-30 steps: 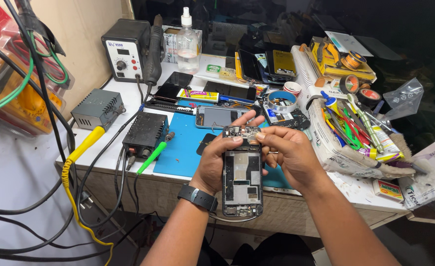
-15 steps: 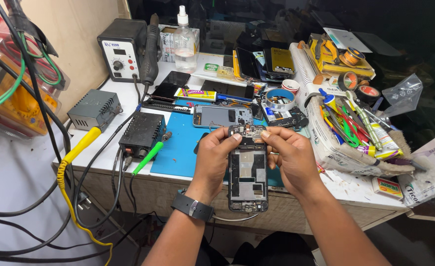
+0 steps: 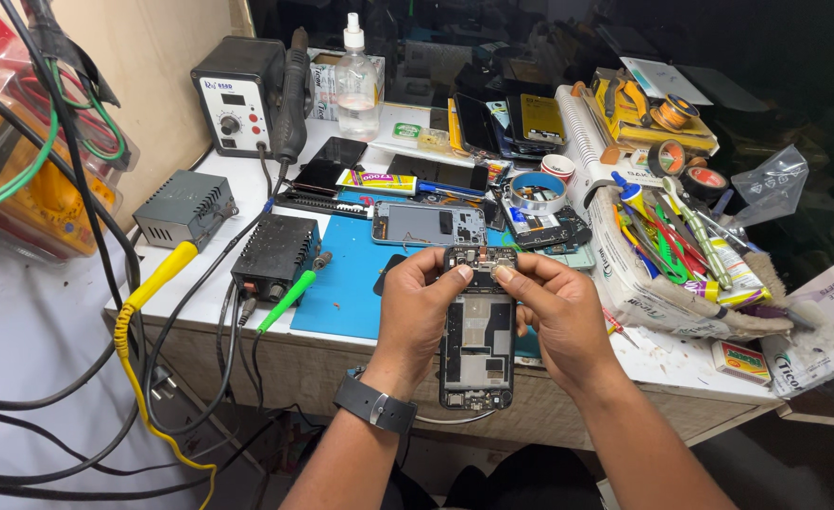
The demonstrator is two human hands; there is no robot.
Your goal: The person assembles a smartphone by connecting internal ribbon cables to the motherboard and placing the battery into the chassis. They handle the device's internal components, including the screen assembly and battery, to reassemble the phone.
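An opened phone (image 3: 478,349) with its back cover off is held upright over the table's front edge, its inner frame and board showing. My left hand (image 3: 417,312), with a black watch on the wrist, grips the phone's left side, thumb near the top. My right hand (image 3: 554,316) holds the right side, with its fingertips pinching at the phone's top edge near the camera area.
A blue work mat (image 3: 341,283) lies on the white table (image 3: 681,354), with another opened phone (image 3: 428,225) on it. A soldering station (image 3: 237,94), black box (image 3: 275,255), grey box (image 3: 185,208), spray bottle (image 3: 357,76), tape rolls and a tool-filled box (image 3: 681,255) crowd around. Cables hang at left.
Both hands and the phone have stayed over the table's front edge. The phone now stands straighter, and the fingertips have closed in on its top edge.
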